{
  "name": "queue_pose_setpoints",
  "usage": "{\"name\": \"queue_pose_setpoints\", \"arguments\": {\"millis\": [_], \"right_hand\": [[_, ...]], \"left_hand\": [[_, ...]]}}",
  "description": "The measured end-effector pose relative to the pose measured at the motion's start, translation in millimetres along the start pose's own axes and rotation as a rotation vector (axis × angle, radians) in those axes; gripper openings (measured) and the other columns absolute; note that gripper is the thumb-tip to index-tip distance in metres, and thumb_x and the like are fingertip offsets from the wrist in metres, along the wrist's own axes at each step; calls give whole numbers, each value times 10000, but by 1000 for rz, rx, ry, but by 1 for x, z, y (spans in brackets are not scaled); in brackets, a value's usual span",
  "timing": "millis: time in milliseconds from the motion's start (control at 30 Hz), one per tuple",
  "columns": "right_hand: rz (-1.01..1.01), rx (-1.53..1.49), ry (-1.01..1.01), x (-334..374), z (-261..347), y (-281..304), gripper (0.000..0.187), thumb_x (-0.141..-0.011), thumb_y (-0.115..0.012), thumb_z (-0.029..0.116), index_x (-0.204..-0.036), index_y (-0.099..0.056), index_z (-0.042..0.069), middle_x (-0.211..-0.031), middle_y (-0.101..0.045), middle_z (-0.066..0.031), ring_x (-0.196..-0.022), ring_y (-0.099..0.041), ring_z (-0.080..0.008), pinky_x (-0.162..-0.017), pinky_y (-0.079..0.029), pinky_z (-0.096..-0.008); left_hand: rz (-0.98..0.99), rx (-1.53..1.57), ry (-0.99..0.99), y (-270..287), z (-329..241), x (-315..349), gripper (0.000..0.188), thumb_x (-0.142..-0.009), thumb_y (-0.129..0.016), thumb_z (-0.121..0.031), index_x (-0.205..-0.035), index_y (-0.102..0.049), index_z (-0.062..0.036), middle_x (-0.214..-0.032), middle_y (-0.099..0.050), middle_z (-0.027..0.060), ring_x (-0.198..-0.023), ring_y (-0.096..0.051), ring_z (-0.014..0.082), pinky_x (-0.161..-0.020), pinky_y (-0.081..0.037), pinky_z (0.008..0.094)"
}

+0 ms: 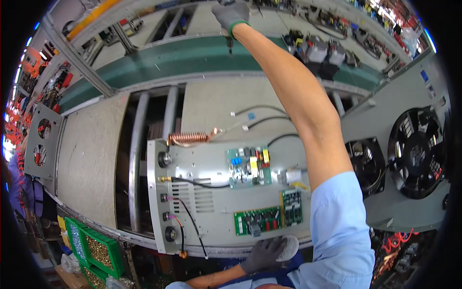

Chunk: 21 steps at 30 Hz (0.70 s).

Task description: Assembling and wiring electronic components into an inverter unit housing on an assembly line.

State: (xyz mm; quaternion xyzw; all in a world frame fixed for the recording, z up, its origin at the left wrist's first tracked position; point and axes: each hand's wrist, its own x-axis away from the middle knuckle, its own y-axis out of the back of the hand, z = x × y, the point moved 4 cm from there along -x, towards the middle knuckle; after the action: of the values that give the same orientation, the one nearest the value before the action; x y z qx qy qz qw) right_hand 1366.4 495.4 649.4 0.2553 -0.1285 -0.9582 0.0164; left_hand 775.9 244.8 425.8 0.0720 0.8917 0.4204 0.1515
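Note:
My right hand (232, 13), in a grey glove with a green cuff, is stretched far forward to the top of the view. Its fingers are closed around a dark power screwdriver (229, 44), whose narrow tip points down; the rest of it is mostly hidden. My left hand (263, 253), also grey-gloved, is low by the near edge of a grey metal chassis (219, 156). It grips a round, whitish dish-like thing (289, 248), whose contents I cannot make out. On the chassis are a green circuit board (249, 167), a second board (257, 220) and a copper coil (188, 138).
A grey panel with large black fans (417, 152) stands at the right. Green bins (98, 248) of small fasteners are at the lower left. Metal rollers (139, 164) and a wooden board (91, 159) lie left of the chassis. Beyond runs a green belt (178, 60).

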Motion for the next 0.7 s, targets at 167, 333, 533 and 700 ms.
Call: {"name": "queue_pose_setpoints", "arguments": {"millis": [167, 333, 533, 700], "right_hand": [[44, 51, 36, 16, -7, 1, 377, -795, -673, 318, -1057, -694, 49, -1081, -699, -255, -1053, -660, -431, -893, -518, -492], [309, 547, -3, 32, -44, 23, 443, -868, -602, 403, -1058, -729, 23, -1090, -705, -256, -1057, -673, -417, -907, -529, -468], [287, 163, -10, 139, -23, 98, 414, -912, -601, 383, -1017, -737, 6, -919, -736, -175, -880, -711, -278, -787, -554, -387], [339, -195, -206, 295, 44, 223, 344, -863, -678, 258, -1058, -714, -22, -899, -730, -97, -804, -689, -150, -770, -549, -293]], "left_hand": [[24, 1, 16, 7, 1, -3, 821, -772, -668, -686, -1336, -610, -91, -1303, -580, 144, -1080, -576, 308, -861, -501, 455], [-32, 16, 26, 8, -3, -10, 754, -716, -785, -620, -1237, -676, -86, -1225, -592, 170, -1047, -567, 344, -882, -498, 476], [-75, -23, 58, 15, -8, -12, 787, -662, -850, -545, -1251, -655, -61, -1221, -580, 194, -1044, -561, 360, -893, -492, 487], [-60, -23, 67, 15, -18, -11, 845, -642, -867, -462, -1321, -583, -49, -1278, -541, 229, -1076, -545, 388, -945, -464, 504]]}}
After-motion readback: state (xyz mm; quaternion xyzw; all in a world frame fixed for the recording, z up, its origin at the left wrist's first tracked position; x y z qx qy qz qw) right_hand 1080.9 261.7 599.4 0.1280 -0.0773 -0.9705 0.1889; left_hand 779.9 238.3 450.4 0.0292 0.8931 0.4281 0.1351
